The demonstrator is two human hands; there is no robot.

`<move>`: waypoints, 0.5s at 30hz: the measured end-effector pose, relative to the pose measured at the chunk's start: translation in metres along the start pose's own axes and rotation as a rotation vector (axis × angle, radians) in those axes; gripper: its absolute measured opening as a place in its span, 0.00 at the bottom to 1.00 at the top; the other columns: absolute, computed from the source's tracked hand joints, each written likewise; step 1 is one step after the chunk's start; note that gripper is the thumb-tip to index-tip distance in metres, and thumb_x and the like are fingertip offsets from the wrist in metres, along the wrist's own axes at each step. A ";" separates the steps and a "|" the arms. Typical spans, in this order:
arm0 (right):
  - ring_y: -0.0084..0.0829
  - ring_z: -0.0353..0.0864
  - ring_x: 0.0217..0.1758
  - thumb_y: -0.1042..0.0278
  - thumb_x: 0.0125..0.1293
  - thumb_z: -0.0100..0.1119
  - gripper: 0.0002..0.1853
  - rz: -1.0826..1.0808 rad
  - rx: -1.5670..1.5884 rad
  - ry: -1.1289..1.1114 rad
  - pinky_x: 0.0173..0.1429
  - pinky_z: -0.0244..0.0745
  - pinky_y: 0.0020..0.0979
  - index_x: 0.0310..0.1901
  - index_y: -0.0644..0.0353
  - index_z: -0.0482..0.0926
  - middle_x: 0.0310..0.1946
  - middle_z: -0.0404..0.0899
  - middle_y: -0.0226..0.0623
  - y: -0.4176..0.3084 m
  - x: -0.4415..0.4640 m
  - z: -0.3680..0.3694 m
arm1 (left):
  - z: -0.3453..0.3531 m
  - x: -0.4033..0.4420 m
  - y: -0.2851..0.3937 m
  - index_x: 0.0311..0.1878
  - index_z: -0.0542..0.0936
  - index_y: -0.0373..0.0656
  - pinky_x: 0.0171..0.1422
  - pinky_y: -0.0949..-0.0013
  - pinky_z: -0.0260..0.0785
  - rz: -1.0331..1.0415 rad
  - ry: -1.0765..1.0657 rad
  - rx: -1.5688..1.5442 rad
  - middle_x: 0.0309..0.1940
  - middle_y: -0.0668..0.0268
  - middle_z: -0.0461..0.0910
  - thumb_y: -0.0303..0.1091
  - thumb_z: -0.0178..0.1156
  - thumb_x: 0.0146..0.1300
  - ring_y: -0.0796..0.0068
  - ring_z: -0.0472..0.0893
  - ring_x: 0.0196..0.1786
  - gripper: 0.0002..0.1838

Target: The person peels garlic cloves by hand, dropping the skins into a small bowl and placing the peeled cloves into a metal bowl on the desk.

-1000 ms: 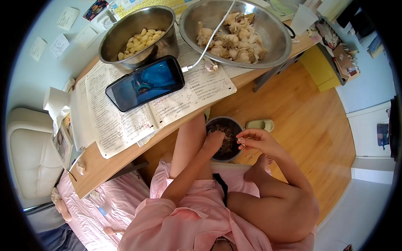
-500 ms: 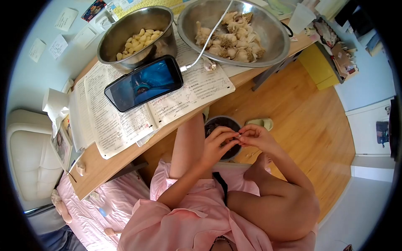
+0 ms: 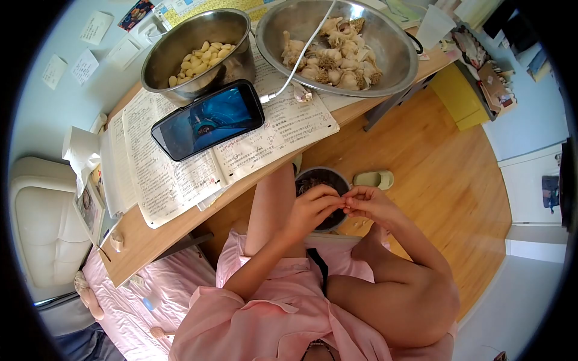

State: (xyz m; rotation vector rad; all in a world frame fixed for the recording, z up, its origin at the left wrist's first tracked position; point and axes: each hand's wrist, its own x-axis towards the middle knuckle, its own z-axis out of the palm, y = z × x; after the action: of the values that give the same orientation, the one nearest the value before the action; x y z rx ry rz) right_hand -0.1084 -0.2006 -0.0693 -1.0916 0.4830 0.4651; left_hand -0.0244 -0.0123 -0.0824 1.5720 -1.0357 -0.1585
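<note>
My left hand [image 3: 316, 207] and my right hand [image 3: 368, 203] meet fingertip to fingertip above a dark bin [image 3: 319, 174] on the floor. Both are closed in a pinch on one small thing, which looks like a garlic clove [image 3: 345, 203] and is mostly hidden by the fingers. Dark scraps lie inside the bin. On the desk, a deep steel pot [image 3: 238, 69] holds peeled garlic cloves [image 3: 201, 60]. Beside it, a wide steel bowl [image 3: 394, 54] contains whole garlic bulbs [image 3: 343, 60] and loose unpeeled pieces.
A phone [image 3: 208, 120] leans against the pot, its white cable [image 3: 301, 54] running across the bowl. Printed papers [image 3: 283, 132] cover part of the desk [image 3: 138, 253]. A small garlic piece [image 3: 302, 93] lies near the bowl. A pale green slipper [image 3: 374, 179] sits beside the bin.
Both hands have shifted slightly down, and their fingers have changed position around the small piece. Nothing on the desk has been moved.
</note>
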 end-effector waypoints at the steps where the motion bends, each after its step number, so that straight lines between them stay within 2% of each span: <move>1: 0.22 0.81 0.38 0.66 0.62 0.60 0.12 0.008 0.019 -0.002 0.44 0.78 0.23 0.44 0.60 0.75 0.38 0.81 0.34 0.000 0.000 0.000 | 0.000 0.001 0.001 0.37 0.80 0.39 0.39 0.71 0.72 0.015 0.002 0.004 0.35 0.63 0.76 0.22 0.64 0.51 0.68 0.78 0.37 0.09; 7: 0.22 0.81 0.38 0.63 0.61 0.62 0.14 0.050 0.069 0.019 0.42 0.78 0.21 0.44 0.61 0.76 0.36 0.80 0.33 -0.002 -0.003 0.002 | 0.000 0.002 -0.001 0.39 0.80 0.39 0.39 0.70 0.72 0.069 -0.015 0.014 0.35 0.63 0.76 0.22 0.63 0.51 0.67 0.78 0.37 0.10; 11: 0.21 0.81 0.36 0.65 0.63 0.59 0.12 0.056 0.091 0.042 0.40 0.79 0.22 0.44 0.61 0.75 0.36 0.80 0.33 0.000 -0.001 0.001 | -0.003 0.006 0.003 0.39 0.79 0.40 0.37 0.71 0.73 0.034 0.012 0.043 0.36 0.65 0.76 0.23 0.64 0.52 0.69 0.79 0.38 0.10; 15: 0.20 0.80 0.35 0.62 0.64 0.59 0.13 0.084 0.007 0.036 0.40 0.77 0.21 0.46 0.60 0.75 0.37 0.80 0.32 -0.008 -0.003 0.006 | -0.010 0.003 -0.006 0.40 0.77 0.42 0.33 0.72 0.74 0.156 -0.104 0.355 0.35 0.67 0.74 0.29 0.61 0.54 0.71 0.79 0.36 0.10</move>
State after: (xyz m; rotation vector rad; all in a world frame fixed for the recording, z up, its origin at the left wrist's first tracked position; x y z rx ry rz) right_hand -0.1054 -0.1984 -0.0587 -1.0779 0.5638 0.5178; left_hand -0.0136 -0.0075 -0.0838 1.8061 -1.3171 0.0551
